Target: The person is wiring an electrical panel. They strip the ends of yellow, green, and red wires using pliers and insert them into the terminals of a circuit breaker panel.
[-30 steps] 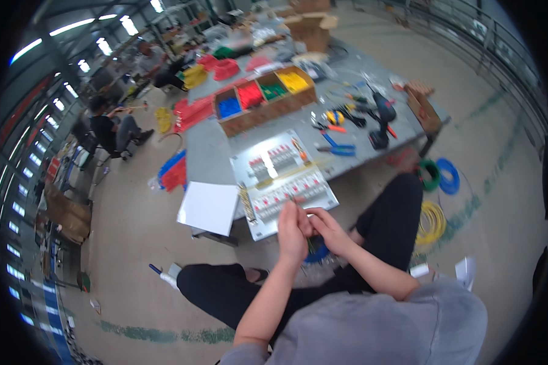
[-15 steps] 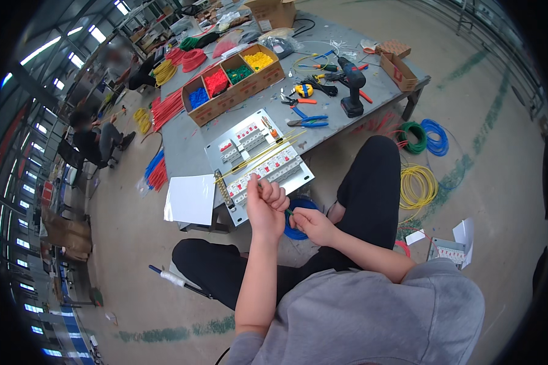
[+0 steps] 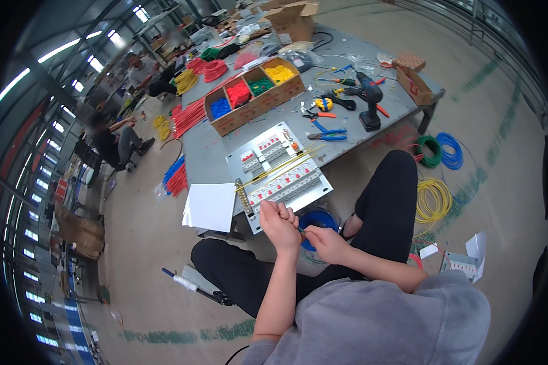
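Head view: thin wire end (image 3: 301, 230) pinched between both hands, held over lap just before near edge of table (image 3: 213, 152). Left hand (image 3: 280, 222) fisted, grip pressed tight on wire; right hand (image 3: 326, 243) fingertips pinching same wire. Judged step: working wire end by hand; next move likely calls for steady pull, ends kept aligned. Blue wire coil (image 3: 318, 220) beneath hands. Breaker panel (image 3: 280, 175) on table, one; white sheet (image 3: 209, 207), one; cordless drill (image 3: 369, 100), one; sorting box (image 3: 254, 92) with four colour sections. Floor coils: yellow (image 3: 433, 201), green (image 3: 429, 151), blue (image 3: 450, 151), three.
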Demonstrator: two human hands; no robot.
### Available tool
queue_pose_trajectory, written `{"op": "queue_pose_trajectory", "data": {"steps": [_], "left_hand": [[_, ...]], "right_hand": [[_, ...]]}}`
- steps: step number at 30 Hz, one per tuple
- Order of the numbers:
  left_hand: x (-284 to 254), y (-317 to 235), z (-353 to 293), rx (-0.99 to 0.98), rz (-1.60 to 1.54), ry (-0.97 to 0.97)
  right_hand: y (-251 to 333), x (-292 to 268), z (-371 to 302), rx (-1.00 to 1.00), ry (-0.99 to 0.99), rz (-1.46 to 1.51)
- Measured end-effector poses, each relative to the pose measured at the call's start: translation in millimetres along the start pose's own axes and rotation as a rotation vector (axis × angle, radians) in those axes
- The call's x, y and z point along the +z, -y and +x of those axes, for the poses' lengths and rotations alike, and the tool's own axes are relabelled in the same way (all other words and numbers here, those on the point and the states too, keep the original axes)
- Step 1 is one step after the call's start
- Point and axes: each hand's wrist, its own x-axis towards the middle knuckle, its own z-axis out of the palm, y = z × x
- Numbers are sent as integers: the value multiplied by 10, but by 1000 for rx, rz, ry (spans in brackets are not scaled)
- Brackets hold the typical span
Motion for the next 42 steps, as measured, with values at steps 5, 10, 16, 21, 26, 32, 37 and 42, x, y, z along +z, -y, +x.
{"op": "queue_pose_trajectory", "data": {"steps": [5, 10, 16, 21, 26, 32, 37, 42], "left_hand": [[-58, -211, 30, 96, -42, -8], [-67, -420, -28, 146, -61, -81], [-157, -471, -39, 152, -100, -113], [-312, -432, 41, 123, -141, -45], [-922, -246, 198, 14, -123, 190], [-1079, -60, -287, 788, 1083, -101], [-741, -373, -498, 531, 1478, 727], [-993, -293, -452, 271, 1756, 817]], "right_hand": [[58, -13, -95, -10, -13, 8], [126, 43, -26, -238, -89, -85], [-71, -40, 110, 272, 232, 454], [-203, -77, 289, 529, 392, 685], [-314, 70, 368, 533, 341, 659], [-604, 169, 307, 584, 323, 542], [-557, 491, 229, 246, 150, 391], [-575, 391, 176, 383, 381, 74]]}}
